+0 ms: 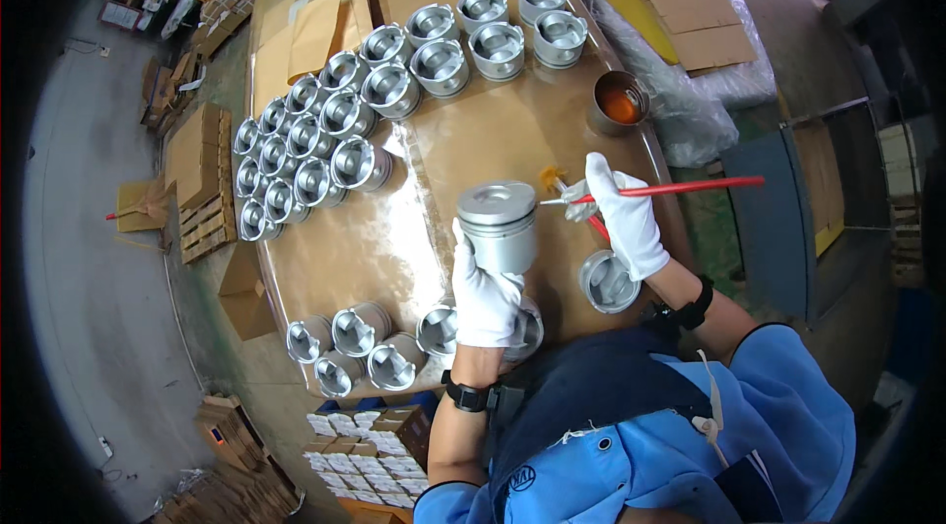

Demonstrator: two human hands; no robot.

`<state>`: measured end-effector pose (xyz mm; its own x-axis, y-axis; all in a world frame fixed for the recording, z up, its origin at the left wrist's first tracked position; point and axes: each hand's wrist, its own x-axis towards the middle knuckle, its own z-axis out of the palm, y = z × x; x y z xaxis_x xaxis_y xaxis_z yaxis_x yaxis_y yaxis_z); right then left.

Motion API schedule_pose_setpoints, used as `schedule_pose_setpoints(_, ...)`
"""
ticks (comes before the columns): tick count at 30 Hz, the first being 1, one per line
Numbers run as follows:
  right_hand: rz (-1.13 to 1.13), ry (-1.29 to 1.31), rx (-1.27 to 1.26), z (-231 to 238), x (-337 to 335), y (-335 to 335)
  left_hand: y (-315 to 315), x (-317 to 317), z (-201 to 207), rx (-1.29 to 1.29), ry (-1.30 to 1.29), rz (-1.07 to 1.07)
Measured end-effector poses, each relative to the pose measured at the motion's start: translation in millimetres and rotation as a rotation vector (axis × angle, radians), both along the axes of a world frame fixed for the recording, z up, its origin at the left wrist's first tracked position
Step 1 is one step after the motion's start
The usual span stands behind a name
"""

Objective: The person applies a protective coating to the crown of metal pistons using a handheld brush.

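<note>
My left hand [486,297], in a white glove, grips a silver piston [498,229] upright by its lower skirt, with the grooved crown on top. My right hand [629,224], also gloved, is closed around a slim red-handled tool [690,187]. Its pale thin tip meets or nearly meets the piston's side near the ring grooves; I cannot tell if they touch. Tan bristles of a brush [552,177] show beyond the right fingers, and a second red handle [598,228] sticks out below them. Another piston [609,282] stands on the table beside my right wrist.
Several pistons [345,114] stand in rows at the table's far left, and more [392,362] along the near edge. A metal can [601,115] of orange liquid sits at the right edge. Cardboard and plastic wrap [690,135] lie beyond it. Boxed white packs [370,460] stand below the table.
</note>
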<state>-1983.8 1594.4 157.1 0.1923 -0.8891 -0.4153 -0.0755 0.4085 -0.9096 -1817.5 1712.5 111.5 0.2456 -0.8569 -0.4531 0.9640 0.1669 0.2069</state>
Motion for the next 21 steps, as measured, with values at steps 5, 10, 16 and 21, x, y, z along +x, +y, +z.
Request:
schedule_pose_setpoints(5, 0.072, -0.167, 0.007, -3.0, -0.7, -28.4, 1.0, 20.9, 47.3, 0.098, -0.404, -0.385)
schedule_pose_setpoints(10, 0.247, 0.046, -0.392, -14.0, -8.1, -8.0, -14.3, 6.2, 48.5, 0.413, -1.408, -0.703)
schedule_pose_setpoints(16, 0.501, 0.464, -1.471, -43.7, -8.2, 43.3, -41.3, 27.1, -0.4, 0.472, -1.376, -0.467)
schedule_pose_setpoints(21, 0.398, 0.349, -0.758, -38.6, -23.2, 12.4, -98.9, 84.0, -7.4, 0.681, -2.38, -0.502)
